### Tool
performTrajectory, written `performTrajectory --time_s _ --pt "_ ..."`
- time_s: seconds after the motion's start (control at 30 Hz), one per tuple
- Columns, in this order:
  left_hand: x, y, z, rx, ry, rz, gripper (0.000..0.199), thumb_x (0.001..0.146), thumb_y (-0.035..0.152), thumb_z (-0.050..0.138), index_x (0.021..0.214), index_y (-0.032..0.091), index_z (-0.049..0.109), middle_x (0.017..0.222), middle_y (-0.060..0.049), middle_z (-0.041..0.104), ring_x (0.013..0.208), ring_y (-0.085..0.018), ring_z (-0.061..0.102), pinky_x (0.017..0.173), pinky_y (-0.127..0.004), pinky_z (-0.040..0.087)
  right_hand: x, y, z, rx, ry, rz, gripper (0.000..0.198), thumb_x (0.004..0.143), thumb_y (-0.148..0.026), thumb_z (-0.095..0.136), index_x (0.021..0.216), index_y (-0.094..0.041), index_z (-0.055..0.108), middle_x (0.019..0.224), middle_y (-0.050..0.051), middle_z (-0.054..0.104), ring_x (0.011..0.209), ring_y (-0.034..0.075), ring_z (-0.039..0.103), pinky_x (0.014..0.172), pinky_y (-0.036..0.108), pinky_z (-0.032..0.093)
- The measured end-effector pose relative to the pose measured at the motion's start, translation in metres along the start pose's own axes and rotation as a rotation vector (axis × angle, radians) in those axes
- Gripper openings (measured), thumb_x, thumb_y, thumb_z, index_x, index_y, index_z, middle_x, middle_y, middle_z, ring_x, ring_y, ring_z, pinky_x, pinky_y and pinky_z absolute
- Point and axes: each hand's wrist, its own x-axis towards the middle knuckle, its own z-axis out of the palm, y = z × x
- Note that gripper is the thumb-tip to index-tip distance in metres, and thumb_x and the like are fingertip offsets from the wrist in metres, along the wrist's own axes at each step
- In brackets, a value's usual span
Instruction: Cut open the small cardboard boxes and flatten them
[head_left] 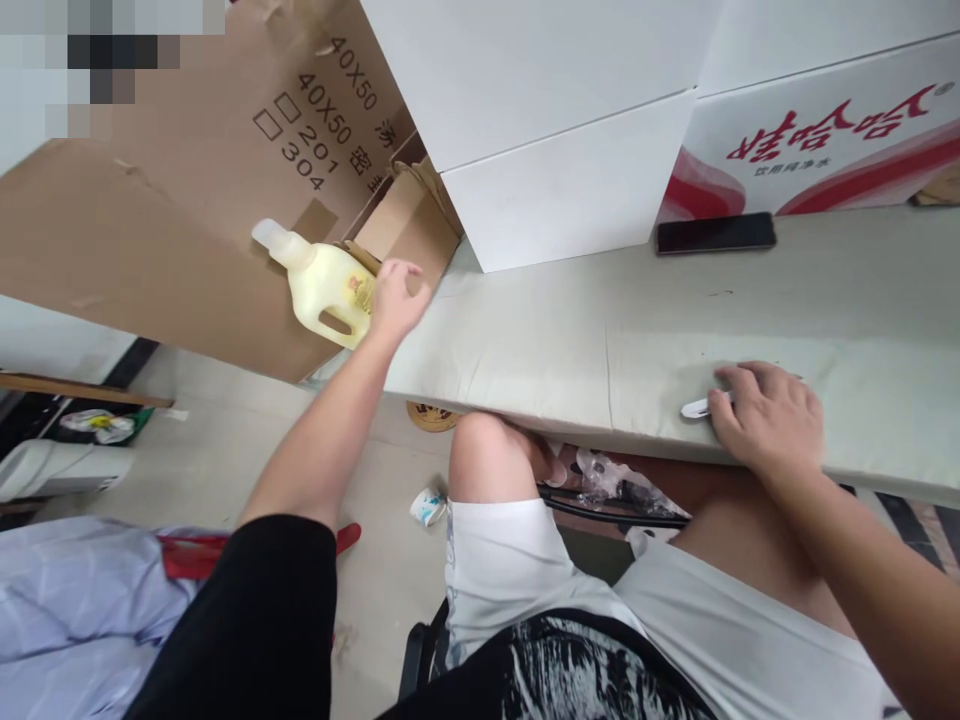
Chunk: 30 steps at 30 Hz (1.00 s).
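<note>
A pale yellow jug-style bottle [322, 290] with a handle hole, a small label and a translucent cap stands at the left end of the table, against the cardboard. My left hand [399, 300] is at its lower right side, thumb and fingers curved with a gap between them. Nothing shows in that gap; whether the hand touches the bottle I cannot tell. My right hand [772, 415] rests on the table near the front edge, its fingers curled over a slim white object [696, 408]. One rounded end pokes out by the thumb; the remainder is hidden under the hand.
Large printed cardboard [225, 200] rises at the left, beside a small brown box [409, 225]. White cartons [562, 190] line the back of the covered table [540, 340]. A black phone [716, 233] lies by them. A paper cup [428, 507] is on the floor.
</note>
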Motion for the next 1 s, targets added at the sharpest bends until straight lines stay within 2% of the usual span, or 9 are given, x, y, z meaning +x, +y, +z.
performTrajectory --time_s 0.13,0.23,0.3,0.4,0.5,0.6,0.73,0.83,1.0 --pt "0.042 0.01 -0.021 0.565 -0.046 0.113 0.04 0.078 0.009 0.072 0.117 0.016 0.061 0.154 -0.017 0.045 0.153 -0.036 0.024 0.127 -0.053 0.014 0.0 0.002 0.004 0.036 0.028 -0.012 0.045 0.094 -0.042 0.04 0.12 -0.02 0.069 0.136 0.02 0.059 0.129 0.044 0.054 0.114 0.061 0.039" --pt "0.056 0.015 -0.029 0.763 -0.085 0.082 0.051 0.081 0.013 0.076 0.128 0.01 0.055 0.164 -0.021 0.033 0.159 -0.038 0.004 0.127 -0.06 -0.001 0.0 0.006 0.009 0.066 0.077 -0.059 0.043 0.094 -0.043 0.04 0.117 -0.021 0.069 0.133 0.019 0.06 0.126 0.045 0.055 0.111 0.065 0.04" --pt "0.061 0.017 -0.031 0.782 -0.114 -0.021 0.059 0.083 0.019 0.078 0.134 0.006 0.05 0.162 -0.023 0.036 0.158 -0.041 0.009 0.125 -0.064 -0.001 0.0 0.008 0.011 0.057 0.115 -0.091 0.042 0.095 -0.043 0.04 0.116 -0.021 0.068 0.13 0.017 0.061 0.123 0.043 0.056 0.108 0.066 0.041" --pt "0.066 0.02 -0.031 0.749 -0.161 -0.08 0.053 0.091 0.025 0.07 0.136 0.006 0.049 0.15 -0.019 0.05 0.147 -0.04 0.033 0.124 -0.063 0.014 0.0 0.009 0.012 0.038 0.118 -0.101 0.041 0.096 -0.041 0.04 0.116 -0.02 0.068 0.127 0.018 0.061 0.121 0.042 0.056 0.108 0.064 0.042" --pt "0.062 0.026 -0.028 0.728 -0.15 -0.017 0.033 0.1 0.021 0.052 0.13 0.007 0.055 0.142 -0.015 0.056 0.136 -0.034 0.049 0.12 -0.056 0.03 0.001 0.008 0.012 0.053 0.092 -0.074 0.041 0.094 -0.039 0.043 0.117 -0.017 0.069 0.129 0.02 0.061 0.123 0.041 0.055 0.109 0.064 0.04" --pt "0.051 0.035 -0.023 0.726 -0.129 0.024 0.034 0.102 0.013 0.039 0.127 0.007 0.059 0.139 -0.015 0.059 0.133 -0.033 0.053 0.117 -0.054 0.037 0.001 0.008 0.012 0.064 0.103 -0.078 0.041 0.094 -0.039 0.043 0.117 -0.018 0.069 0.13 0.02 0.061 0.123 0.041 0.054 0.108 0.065 0.04" --pt "0.038 0.046 -0.019 0.716 -0.104 0.097 0.035 0.098 0.014 0.042 0.126 0.008 0.063 0.136 -0.016 0.063 0.131 -0.034 0.055 0.114 -0.052 0.042 0.001 0.008 0.011 0.07 0.092 -0.079 0.043 0.096 -0.04 0.04 0.117 -0.017 0.069 0.13 0.021 0.06 0.122 0.041 0.053 0.108 0.064 0.039" --pt "0.028 0.053 -0.013 0.639 -0.097 0.161 0.031 0.095 0.02 0.05 0.121 0.014 0.067 0.13 -0.015 0.066 0.126 -0.035 0.059 0.113 -0.051 0.043 0.001 0.007 0.01 0.05 0.075 -0.065 0.044 0.095 -0.04 0.041 0.118 -0.016 0.07 0.131 0.021 0.06 0.122 0.041 0.053 0.108 0.063 0.039" --pt "-0.012 0.074 0.01 0.584 -0.141 0.333 0.022 0.092 0.03 0.057 0.108 0.021 0.069 0.112 -0.01 0.07 0.111 -0.03 0.064 0.104 -0.044 0.047 0.002 0.006 0.011 0.002 0.067 -0.047 0.044 0.095 -0.04 0.042 0.12 -0.017 0.069 0.132 0.019 0.06 0.123 0.038 0.052 0.11 0.058 0.039"
